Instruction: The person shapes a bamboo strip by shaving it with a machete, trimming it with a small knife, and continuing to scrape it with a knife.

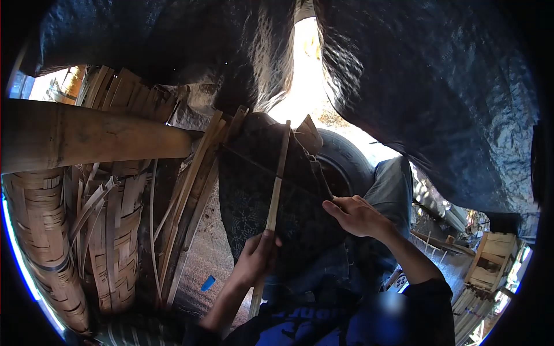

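Observation:
My left hand is closed around a long, narrow bamboo strip. The strip rises in front of me across a dark patterned cloth over my lap, and its lower end runs below the hand. Off to the right, my right hand is apart from the strip, near my bent knee. Its fingers are curled, with the thumb toward the left. A thin, dark-edged line leads up from its fingertips; whether this is something held cannot be made out.
A thick bamboo pole juts in from the left above woven bamboo baskets. Split bamboo slats lean beside the cloth. A tyre stands ahead, dark plastic sheeting hangs around, and a wooden crate is at right.

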`<state>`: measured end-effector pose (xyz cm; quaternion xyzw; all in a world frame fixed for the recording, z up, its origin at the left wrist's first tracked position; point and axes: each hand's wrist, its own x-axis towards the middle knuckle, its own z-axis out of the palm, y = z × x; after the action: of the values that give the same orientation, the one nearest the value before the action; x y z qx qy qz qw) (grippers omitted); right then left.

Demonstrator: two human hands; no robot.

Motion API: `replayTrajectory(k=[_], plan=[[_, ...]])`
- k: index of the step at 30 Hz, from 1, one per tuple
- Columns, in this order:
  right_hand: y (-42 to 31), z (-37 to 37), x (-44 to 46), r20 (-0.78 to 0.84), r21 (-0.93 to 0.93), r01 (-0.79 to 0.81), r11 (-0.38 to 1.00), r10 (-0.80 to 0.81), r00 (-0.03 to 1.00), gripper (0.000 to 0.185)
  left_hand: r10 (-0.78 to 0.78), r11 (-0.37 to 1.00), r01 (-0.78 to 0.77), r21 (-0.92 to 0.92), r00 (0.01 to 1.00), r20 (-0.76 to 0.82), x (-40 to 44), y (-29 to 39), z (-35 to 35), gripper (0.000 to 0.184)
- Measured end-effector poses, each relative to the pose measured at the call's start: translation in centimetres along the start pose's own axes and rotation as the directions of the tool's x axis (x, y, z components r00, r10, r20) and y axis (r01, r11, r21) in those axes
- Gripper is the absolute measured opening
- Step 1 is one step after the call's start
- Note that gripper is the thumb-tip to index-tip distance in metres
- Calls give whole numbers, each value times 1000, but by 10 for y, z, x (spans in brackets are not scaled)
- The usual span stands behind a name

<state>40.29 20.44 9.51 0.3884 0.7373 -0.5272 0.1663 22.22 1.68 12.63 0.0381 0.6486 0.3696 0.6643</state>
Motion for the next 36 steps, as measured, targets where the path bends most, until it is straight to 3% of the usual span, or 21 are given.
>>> replayTrajectory(k=[2,4,6,7,10,13,15,19,21,25,28,31,34,36], plan=[[2,6,3,-59,-15,23,1000,-24,998,59,12,1000,-12,-23,1000,5,1,-5,-5,40],[2,12,1,-116,-30,44,999,-47,992,60,-19,955,69,-288,984,176,6,-11,-12,39],[-2,14,-5,-232,-148,166,975,-197,953,59,-7,933,85,-349,976,219,8,-12,-16,40],[-2,16,-8,-229,-147,165,975,-196,954,59,5,907,106,-407,965,262,8,-13,-17,40],[-1,15,-11,-272,-223,245,943,-302,914,57,-7,916,105,-386,969,246,10,-14,-15,40],[3,13,-8,-172,-237,130,963,-173,970,57,14,936,64,-345,975,220,10,-10,-11,40],[10,15,2,-178,-183,264,947,-296,938,56,23,934,59,-353,974,224,12,-11,-11,40],[-4,5,5,-126,-45,300,953,-304,944,51,18,937,56,-345,978,208,12,-10,-10,38],[-2,5,9,-45,-90,255,963,-260,965,46,14,934,63,-352,977,211,13,-9,-10,38],[-13,11,10,-45,-112,158,981,-164,985,48,4,927,77,-368,977,215,14,-8,-11,40],[-17,19,2,-156,-142,173,975,-194,969,42,5,918,85,-387,974,226,13,-8,-11,40],[-13,20,-1,-214,-189,163,968,-202,956,56,13,924,72,-375,976,218,13,-8,-9,40],[-1,28,5,-275,-302,206,931,-292,916,57,-6,965,38,-259,992,124,11,-5,-4,40],[2,35,6,-366,-419,283,863,-445,817,58,-3,972,28,-233,994,107,9,-8,-4,39]])
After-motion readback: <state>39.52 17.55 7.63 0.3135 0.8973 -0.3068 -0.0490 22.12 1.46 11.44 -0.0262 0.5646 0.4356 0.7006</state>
